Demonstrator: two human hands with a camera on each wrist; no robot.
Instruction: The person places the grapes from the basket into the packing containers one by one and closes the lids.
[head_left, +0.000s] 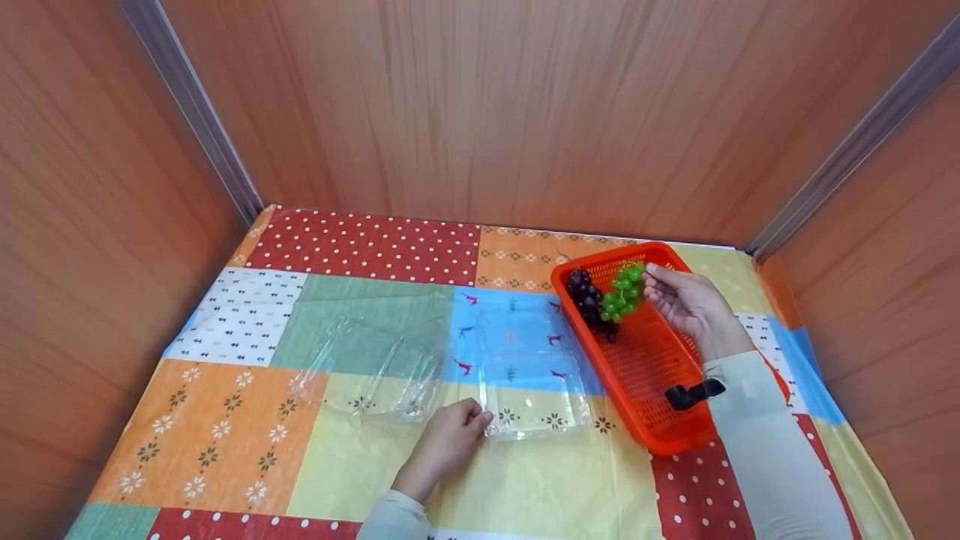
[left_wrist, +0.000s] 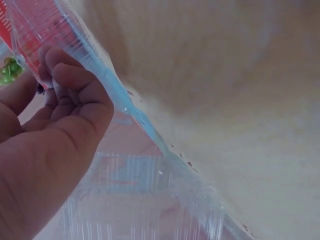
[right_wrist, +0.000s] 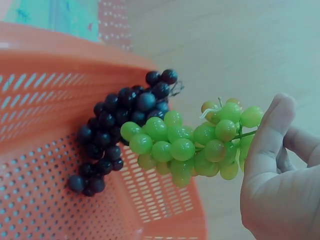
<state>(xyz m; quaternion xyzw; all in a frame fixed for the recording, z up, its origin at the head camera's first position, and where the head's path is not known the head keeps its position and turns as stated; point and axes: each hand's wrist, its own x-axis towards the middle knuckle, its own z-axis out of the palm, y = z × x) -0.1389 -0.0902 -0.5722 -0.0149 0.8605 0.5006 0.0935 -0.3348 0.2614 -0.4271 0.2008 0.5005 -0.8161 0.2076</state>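
My right hand pinches a bunch of green grapes by its stem end, above the orange-red plastic basket. A bunch of dark purple grapes lies in the basket behind the green one, against the wall. My left hand is at the near edge of a clear plastic clamshell container, its curled fingers and thumb gripping the rim. The container lies open, with its two halves side by side. In the left wrist view the curled fingers overlap the clear plastic.
A patchwork-patterned tablecloth covers the table. Wood-grain panels rise at the back and both sides. The basket stands to the right of the container, close beside it.
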